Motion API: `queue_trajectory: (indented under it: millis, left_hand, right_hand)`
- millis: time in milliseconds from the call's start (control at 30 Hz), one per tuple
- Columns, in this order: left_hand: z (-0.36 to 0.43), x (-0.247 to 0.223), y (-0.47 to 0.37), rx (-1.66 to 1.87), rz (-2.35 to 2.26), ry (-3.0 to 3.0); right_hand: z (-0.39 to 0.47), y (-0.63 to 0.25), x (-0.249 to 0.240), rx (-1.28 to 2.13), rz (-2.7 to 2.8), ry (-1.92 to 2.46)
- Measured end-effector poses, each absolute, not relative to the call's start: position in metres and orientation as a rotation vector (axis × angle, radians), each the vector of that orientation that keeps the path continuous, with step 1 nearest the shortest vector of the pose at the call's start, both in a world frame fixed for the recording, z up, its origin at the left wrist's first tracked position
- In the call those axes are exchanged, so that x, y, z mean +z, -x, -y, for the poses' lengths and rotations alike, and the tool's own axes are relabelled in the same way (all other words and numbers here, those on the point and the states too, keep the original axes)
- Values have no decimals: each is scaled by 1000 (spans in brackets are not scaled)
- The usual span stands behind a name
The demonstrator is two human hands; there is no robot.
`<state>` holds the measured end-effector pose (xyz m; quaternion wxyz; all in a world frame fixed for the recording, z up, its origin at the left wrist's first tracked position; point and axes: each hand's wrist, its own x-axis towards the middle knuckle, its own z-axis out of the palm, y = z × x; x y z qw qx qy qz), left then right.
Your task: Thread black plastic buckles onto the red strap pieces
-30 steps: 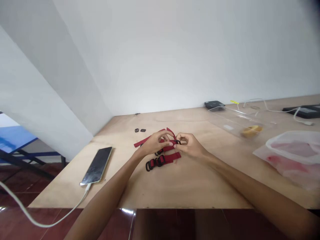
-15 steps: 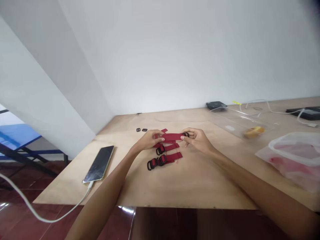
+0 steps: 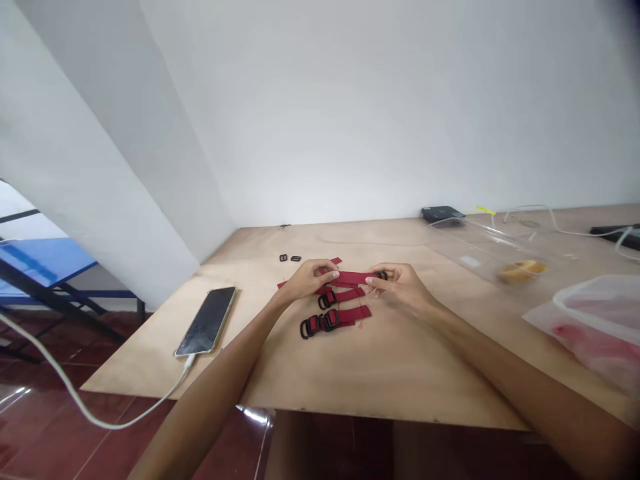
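A red webbing strap (image 3: 354,279) is stretched level between my two hands, just over the table. My left hand (image 3: 311,277) pinches its left part between thumb and fingers. On the other side, my right hand (image 3: 400,285) grips the right end, where a black buckle (image 3: 381,275) shows between the fingers. Nearer to me lie two more red straps with black buckles, an upper strap (image 3: 353,295) and a lower strap (image 3: 354,314). Another red strap piece is partly hidden behind my left hand. Two loose black buckles (image 3: 296,259) rest farther back.
A phone (image 3: 207,321) on a white cable (image 3: 165,399) lies at the left. To the right are a clear plastic tray (image 3: 475,250) near a yellow-orange roll (image 3: 523,271), and a translucent tub (image 3: 595,313) with red material. A black box (image 3: 443,215) stands by the wall.
The view has shifted slightly, so everything sits a little farther right. Both hands still hold the strap, and the left fingers have moved slightly along it.
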<state>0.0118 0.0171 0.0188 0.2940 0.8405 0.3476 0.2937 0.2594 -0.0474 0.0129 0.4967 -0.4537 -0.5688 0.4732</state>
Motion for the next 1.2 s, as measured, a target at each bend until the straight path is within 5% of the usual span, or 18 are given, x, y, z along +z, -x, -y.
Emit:
queue_trajectory:
  millis: [133,300,600,833,1200]
  left_hand:
    - [-43,10,18,889,-1296,-2438]
    - [-75,-8,53,472,-1649,-2597]
    - [-90,-12,58,443,-1563,-2634]
    - [-53,9,28,898,-1201,-2253]
    - [-11,19,-21,1066,-899,-1757]
  right_hand:
    - [44,-264,9,1011,1384,1100]
    - [39,-268,3,945,1407,1089]
    - [38,-267,-1,964,1369,1100]
    - [42,-267,6,931,1322,1060]
    - [49,-260,11,797,1309,1016]
